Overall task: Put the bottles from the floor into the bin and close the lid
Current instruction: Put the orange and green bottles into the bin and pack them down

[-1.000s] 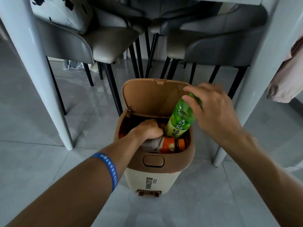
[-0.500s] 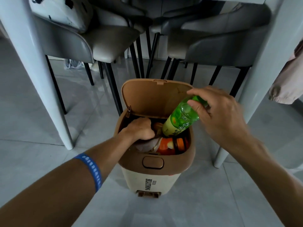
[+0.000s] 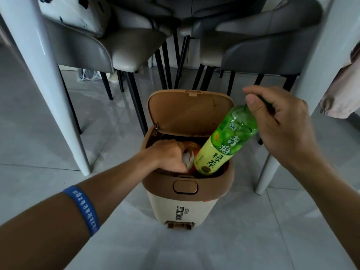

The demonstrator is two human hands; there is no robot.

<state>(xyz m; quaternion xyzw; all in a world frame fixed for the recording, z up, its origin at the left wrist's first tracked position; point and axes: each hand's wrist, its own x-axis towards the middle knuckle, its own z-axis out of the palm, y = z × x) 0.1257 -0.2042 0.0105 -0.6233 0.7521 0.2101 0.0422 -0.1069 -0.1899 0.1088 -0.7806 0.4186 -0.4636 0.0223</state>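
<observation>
A small brown and cream bin stands on the floor with its brown lid swung up at the back. My right hand grips the neck of a green tea bottle, which is tilted with its base in the bin's opening. My left hand reaches into the bin and is closed on a pale bottle lying inside. An orange bottle shows between them, mostly hidden.
White table legs stand at the left and right of the bin. Grey chairs with black legs crowd behind it. A beige cloth hangs at the right edge. The floor is grey tile.
My right hand has lifted and tilted the green bottle further out of the bin, toward the right. My left hand stays inside the bin on the pale bottle.
</observation>
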